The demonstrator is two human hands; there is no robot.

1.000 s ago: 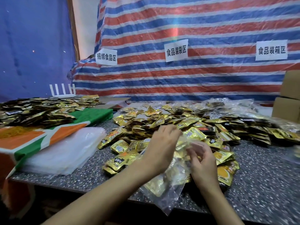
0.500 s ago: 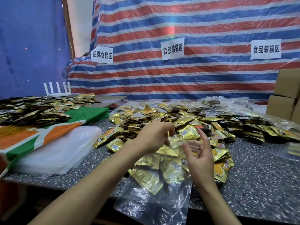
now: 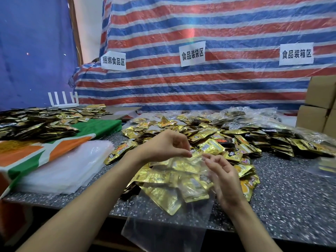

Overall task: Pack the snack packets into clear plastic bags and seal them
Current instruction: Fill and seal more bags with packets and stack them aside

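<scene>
A clear plastic bag [image 3: 169,228] holding several gold snack packets [image 3: 163,195] hangs over the front edge of the speckled table [image 3: 283,199]. My left hand [image 3: 167,145] pinches the bag's top edge between thumb and fingertips. My right hand [image 3: 222,176] is just right of it, fingers half curled at the same top edge; whether it grips the film is unclear. A big heap of loose gold packets [image 3: 203,135] lies behind both hands.
A stack of empty clear bags [image 3: 67,166] lies at the left beside a green, orange and white cloth [image 3: 45,151] carrying more packets [image 3: 36,122]. Filled bags [image 3: 245,115] lie at the back right, with cardboard boxes [image 3: 320,106] at the far right.
The bag has been drawn up and toward me, so its empty end now hangs over the table edge. My hands have spread apart along its top edge.
</scene>
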